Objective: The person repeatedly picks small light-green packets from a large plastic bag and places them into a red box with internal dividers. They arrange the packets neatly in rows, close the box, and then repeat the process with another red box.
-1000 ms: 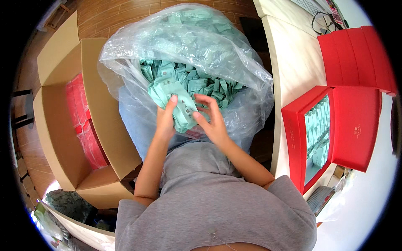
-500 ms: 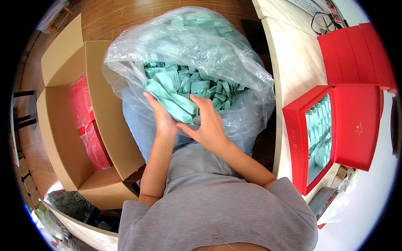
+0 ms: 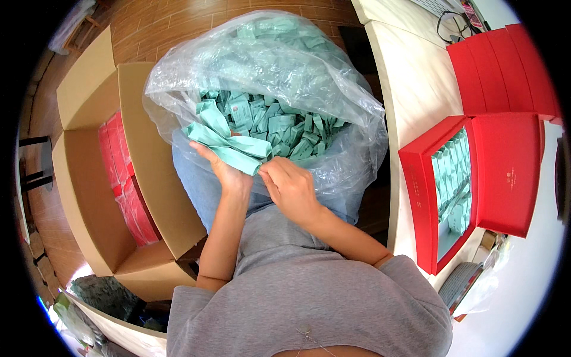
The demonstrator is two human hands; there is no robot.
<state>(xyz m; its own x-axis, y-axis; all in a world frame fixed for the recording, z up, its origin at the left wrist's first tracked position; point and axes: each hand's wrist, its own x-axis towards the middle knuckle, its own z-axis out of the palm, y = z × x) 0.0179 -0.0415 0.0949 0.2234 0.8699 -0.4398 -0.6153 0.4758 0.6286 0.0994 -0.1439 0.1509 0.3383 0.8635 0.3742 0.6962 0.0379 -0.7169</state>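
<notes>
Several mint-green packets (image 3: 229, 146) lie fanned in my left hand (image 3: 231, 177), whose fingers curl around them from below. At the near right end of this bunch, my right hand (image 3: 291, 187) pinches a packet's corner between thumb and fingers. Just beyond both hands, a large clear plastic bag (image 3: 178, 77) gapes toward me, full of loose green packets (image 3: 282, 123). It rests over my lap and legs. What lies under the held bunch is hidden.
An open red gift box (image 3: 423, 202) with rows of green packets stands on the pale table (image 3: 410, 77) at right. Behind it are more red boxes (image 3: 505, 71). On my left an open cardboard carton (image 3: 83, 190) holds red wrapped packs (image 3: 128, 190).
The held packets have spread into a wider fan and shifted slightly left. My right hand has closed from a wide grip into a pinch at the bunch's near end.
</notes>
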